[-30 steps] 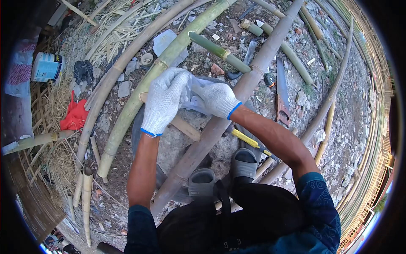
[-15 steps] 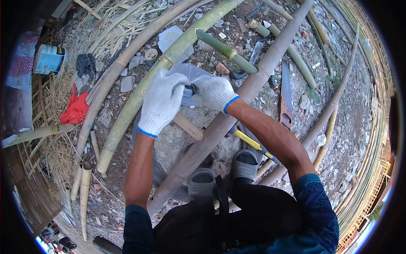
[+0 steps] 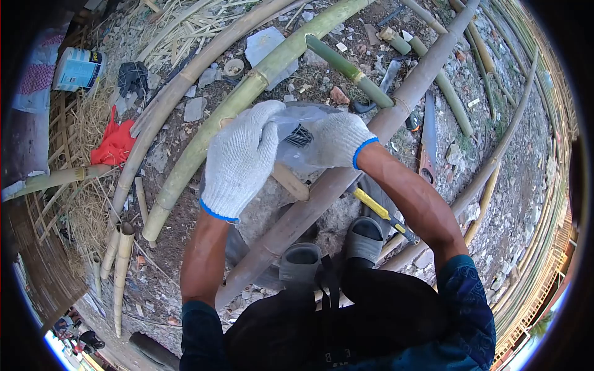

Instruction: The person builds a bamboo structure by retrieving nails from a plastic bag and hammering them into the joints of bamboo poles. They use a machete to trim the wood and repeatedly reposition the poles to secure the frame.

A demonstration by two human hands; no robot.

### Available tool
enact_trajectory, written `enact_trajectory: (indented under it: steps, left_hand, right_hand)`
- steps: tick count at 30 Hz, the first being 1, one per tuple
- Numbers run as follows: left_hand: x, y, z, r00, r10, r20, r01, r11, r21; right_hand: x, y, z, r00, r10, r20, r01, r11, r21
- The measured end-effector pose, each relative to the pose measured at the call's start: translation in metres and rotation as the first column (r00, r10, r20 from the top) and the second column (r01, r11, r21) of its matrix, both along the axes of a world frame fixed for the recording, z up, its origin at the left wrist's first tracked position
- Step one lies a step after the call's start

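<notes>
Between my two white-gloved hands is a clear plastic bag (image 3: 291, 117), its mouth spread apart. Dark thin nails (image 3: 299, 136) show inside it. My left hand (image 3: 242, 154) grips the bag's left edge, fingertips partly hidden behind the plastic. On the other side, my right hand (image 3: 337, 139) is closed on the right edge. Below the hands a flat piece of wood (image 3: 290, 182) lies against a brownish bamboo pole (image 3: 309, 213). A yellow-handled tool (image 3: 374, 207) rests beside that pole, under my right forearm, its head mostly hidden.
A thick green bamboo pole (image 3: 204, 139) runs along the left, joined to the brown pole by a short green bamboo piece (image 3: 349, 71). A handsaw (image 3: 428, 139) lies at right. Red cloth (image 3: 114, 141) and a paint bucket (image 3: 79, 69) are at left. Rubble covers the ground.
My hands have drawn slightly apart and the bag's mouth is wider, so the nails inside show more. The whole view has shifted a little.
</notes>
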State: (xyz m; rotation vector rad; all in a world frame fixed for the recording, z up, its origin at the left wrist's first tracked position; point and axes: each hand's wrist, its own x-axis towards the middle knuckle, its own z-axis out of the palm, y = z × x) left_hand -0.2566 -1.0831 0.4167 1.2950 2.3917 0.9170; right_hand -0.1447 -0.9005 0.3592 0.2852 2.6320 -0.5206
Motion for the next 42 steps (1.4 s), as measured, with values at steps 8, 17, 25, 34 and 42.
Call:
enact_trajectory:
  steps: [8,17,25,34,42]
  left_hand:
    - [-0.024,0.016,-0.069,0.954,-0.234,-0.187,0.223,0.972,-0.08]
    - [0.0,0.046,-0.116,0.936,-0.15,-0.319,-0.044,0.848,-0.528]
    - [-0.011,0.029,-0.122,0.982,-0.131,-0.133,0.026,0.801,-0.597]
    - [-0.005,0.015,-0.097,0.991,-0.097,-0.087,0.078,0.976,-0.202]
    - [0.008,-0.009,-0.069,0.997,0.013,0.075,0.004,0.976,-0.217]
  right_hand:
    - [0.012,0.008,-0.101,0.937,-0.12,-0.328,0.122,0.992,-0.017]
    - [0.013,0.006,-0.092,0.952,-0.2,-0.23,0.221,0.973,0.072]
    - [0.002,-0.004,-0.113,0.859,-0.149,-0.49,0.148,0.988,-0.042]
    - [-0.013,-0.004,-0.129,0.9,-0.018,-0.435,0.059,0.995,0.081]
    - [-0.014,-0.008,-0.127,0.921,0.011,-0.389,0.027,0.995,0.092]
